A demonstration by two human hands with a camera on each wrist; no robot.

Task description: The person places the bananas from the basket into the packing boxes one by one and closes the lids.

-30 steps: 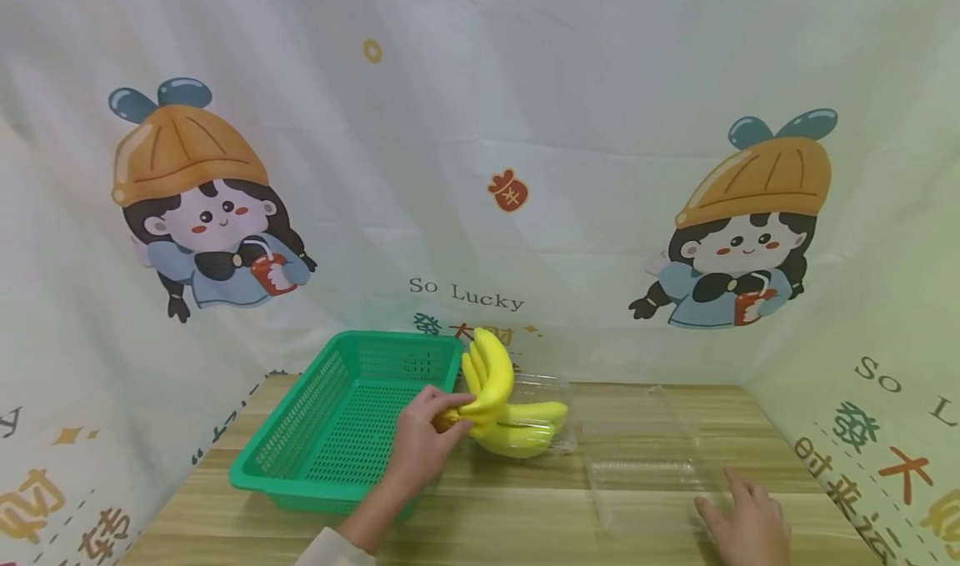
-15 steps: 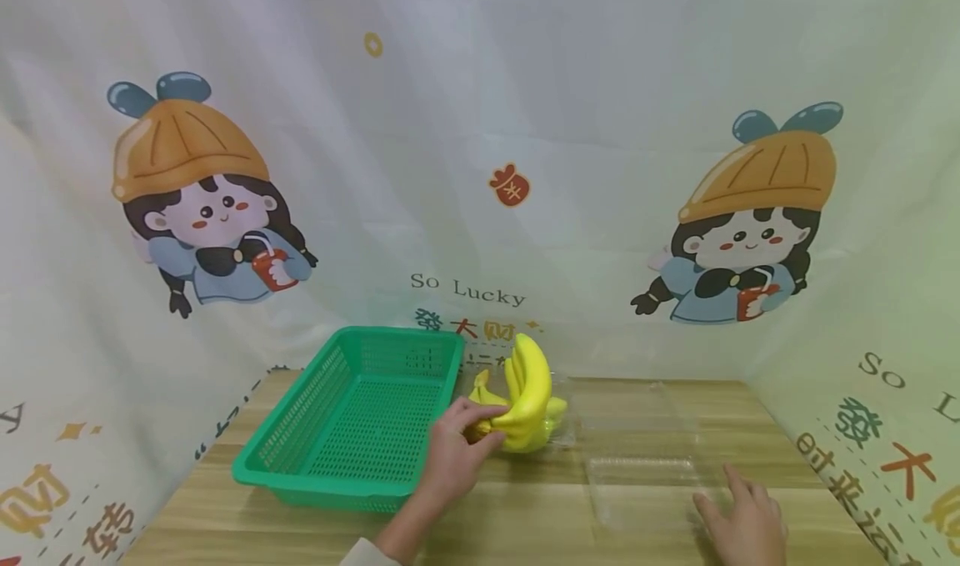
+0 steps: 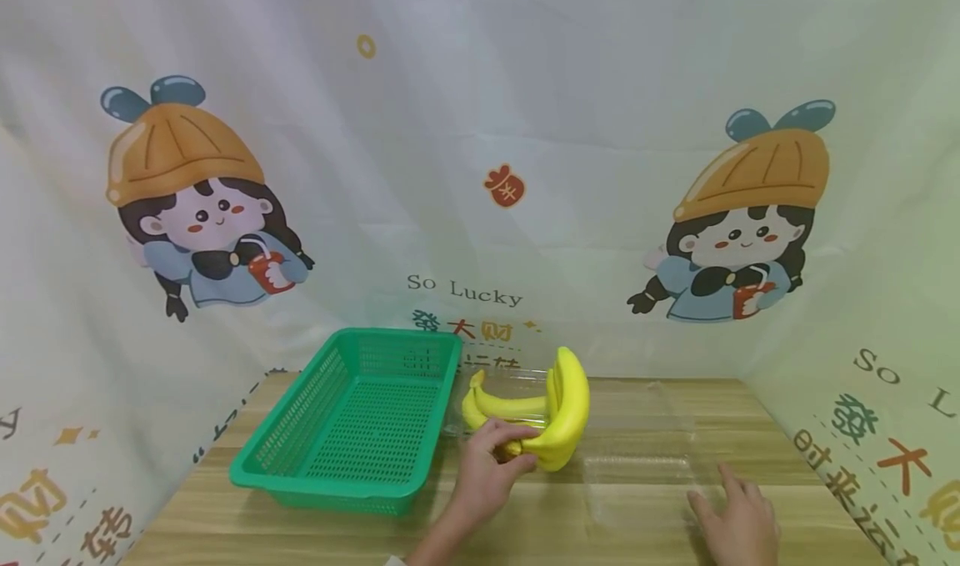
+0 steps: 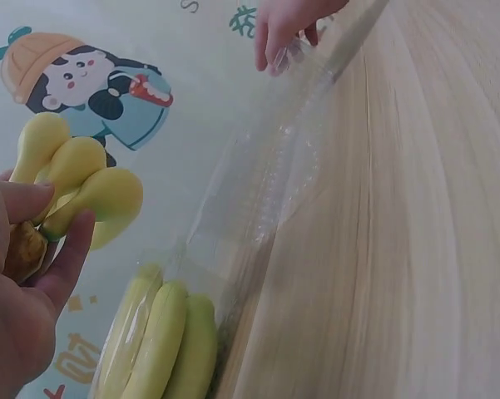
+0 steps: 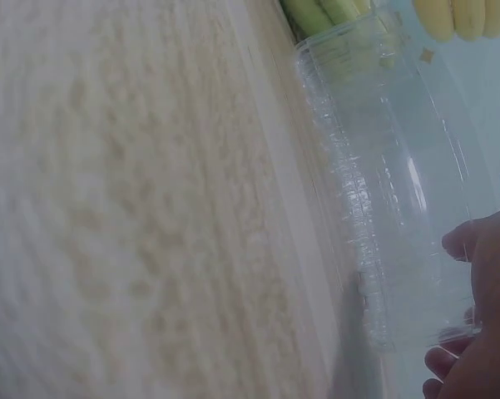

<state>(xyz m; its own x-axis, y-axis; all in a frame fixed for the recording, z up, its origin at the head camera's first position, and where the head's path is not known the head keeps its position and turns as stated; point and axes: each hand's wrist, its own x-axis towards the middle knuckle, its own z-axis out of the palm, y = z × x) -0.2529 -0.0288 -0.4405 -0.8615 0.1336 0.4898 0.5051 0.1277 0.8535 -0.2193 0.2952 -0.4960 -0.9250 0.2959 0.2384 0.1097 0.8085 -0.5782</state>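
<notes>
My left hand [image 3: 480,476] pinches a bunch of yellow bananas [image 3: 570,420] by its stem, the fruit pointing up and away. Thumb and fingers meet round the brown stem end in the left wrist view. Behind that hand, a second banana bunch [image 4: 162,337] lies in one half of a clear plastic clamshell box [image 5: 399,174]. The box's other part stretches to the right, with no fruit visible in it. At its right end my right hand [image 3: 738,520] holds the rim, thumb on one side and curled fingers on the other in the right wrist view.
A green perforated plastic basket [image 3: 337,493] stands on the left of the wood-grain table [image 3: 300,541], no fruit visible inside. A pale printed cloth [image 3: 450,132] hangs behind and at both sides of the table.
My left hand has carried its banana bunch to the right, away from the basket, uncovering the bunch in the clear box. The right hand has stayed nearly still.
</notes>
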